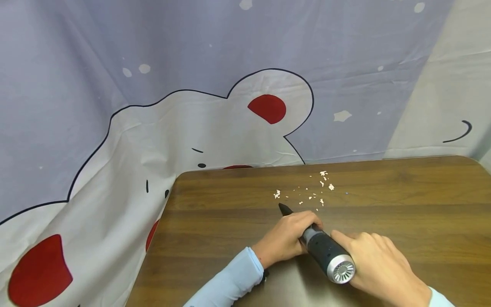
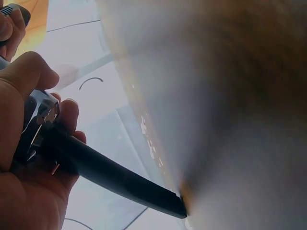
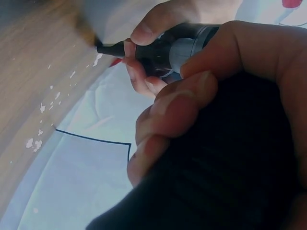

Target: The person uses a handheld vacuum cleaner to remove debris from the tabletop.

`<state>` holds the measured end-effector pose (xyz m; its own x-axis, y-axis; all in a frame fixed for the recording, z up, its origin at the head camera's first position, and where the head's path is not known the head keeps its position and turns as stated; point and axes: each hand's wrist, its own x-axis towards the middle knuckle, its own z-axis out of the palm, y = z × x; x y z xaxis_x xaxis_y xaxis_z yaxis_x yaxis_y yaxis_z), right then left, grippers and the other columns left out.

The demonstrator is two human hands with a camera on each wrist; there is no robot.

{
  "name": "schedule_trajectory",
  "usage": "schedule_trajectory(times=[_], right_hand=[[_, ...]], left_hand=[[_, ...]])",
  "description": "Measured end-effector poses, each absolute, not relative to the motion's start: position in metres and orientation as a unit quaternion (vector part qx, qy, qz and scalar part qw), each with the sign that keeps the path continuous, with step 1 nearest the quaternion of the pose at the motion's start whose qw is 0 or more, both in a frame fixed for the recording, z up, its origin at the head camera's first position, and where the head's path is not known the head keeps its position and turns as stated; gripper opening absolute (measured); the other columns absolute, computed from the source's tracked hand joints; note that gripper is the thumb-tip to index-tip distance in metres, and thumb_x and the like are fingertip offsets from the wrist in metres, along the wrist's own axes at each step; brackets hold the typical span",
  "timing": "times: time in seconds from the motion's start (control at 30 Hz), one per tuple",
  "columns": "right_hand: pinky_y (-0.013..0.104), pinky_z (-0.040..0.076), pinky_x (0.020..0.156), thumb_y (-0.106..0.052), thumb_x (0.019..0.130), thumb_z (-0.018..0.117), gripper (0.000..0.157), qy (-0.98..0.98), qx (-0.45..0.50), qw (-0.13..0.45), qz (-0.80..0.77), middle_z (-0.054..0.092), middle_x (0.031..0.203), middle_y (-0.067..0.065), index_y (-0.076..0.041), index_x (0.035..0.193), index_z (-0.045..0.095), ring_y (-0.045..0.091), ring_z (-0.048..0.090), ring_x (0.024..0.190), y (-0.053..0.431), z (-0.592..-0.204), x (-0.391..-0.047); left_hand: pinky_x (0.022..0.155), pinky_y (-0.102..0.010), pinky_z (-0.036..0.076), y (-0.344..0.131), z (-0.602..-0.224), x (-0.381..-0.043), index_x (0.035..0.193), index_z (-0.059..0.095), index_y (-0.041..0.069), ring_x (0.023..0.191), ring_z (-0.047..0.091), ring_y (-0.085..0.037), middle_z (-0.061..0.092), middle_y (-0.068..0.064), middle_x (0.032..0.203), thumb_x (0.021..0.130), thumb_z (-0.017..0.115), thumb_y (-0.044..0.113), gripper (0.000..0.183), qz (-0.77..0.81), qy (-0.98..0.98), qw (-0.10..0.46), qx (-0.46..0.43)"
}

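Observation:
A black and silver handheld vacuum cleaner point(image 1: 324, 250) slants over the wooden table, its round vented end toward me. Its narrow black nozzle point(image 2: 122, 179) points away to the left, the tip right at the tabletop. My left hand point(image 1: 285, 238) grips the front section just behind the nozzle. Farther back, my right hand point(image 1: 379, 264) holds the thick body, fingers curled round it in the right wrist view. Small white scraps point(image 1: 331, 186) lie scattered beyond the nozzle tip, with a little cluster point(image 1: 277, 194) closest to it.
The brown wooden table point(image 1: 422, 221) has rounded far corners. Behind its far edge hangs a printed curtain point(image 1: 184, 123) in grey-lilac and white with red patches, which also drapes down the left side. A tiny blue speck point(image 1: 347, 193) lies right of the scraps.

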<state>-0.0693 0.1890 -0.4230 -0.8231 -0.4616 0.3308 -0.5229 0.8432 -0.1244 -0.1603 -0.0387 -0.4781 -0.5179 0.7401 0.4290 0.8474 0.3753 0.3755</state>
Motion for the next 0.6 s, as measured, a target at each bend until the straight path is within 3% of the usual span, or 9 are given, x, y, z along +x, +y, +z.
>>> schedule_trajectory(times=[0.6], right_hand=[[0.032, 0.032, 0.041, -0.023, 0.071, 0.087, 0.038, -0.953, 0.244, 0.138, 0.118, 0.037, 0.058, -0.017, -0.026, 0.087, 0.053, 0.008, 0.036, 0.047, 0.175, -0.429, -0.086]], left_hand=[[0.101, -0.015, 0.046, -0.048, -0.481, -0.175, 0.117, 0.062, 0.019, 0.109, 0.061, -0.001, 0.067, 0.009, 0.115, 0.073, 0.092, 0.006, 0.055, -0.294, -0.832, 0.097, -0.460]])
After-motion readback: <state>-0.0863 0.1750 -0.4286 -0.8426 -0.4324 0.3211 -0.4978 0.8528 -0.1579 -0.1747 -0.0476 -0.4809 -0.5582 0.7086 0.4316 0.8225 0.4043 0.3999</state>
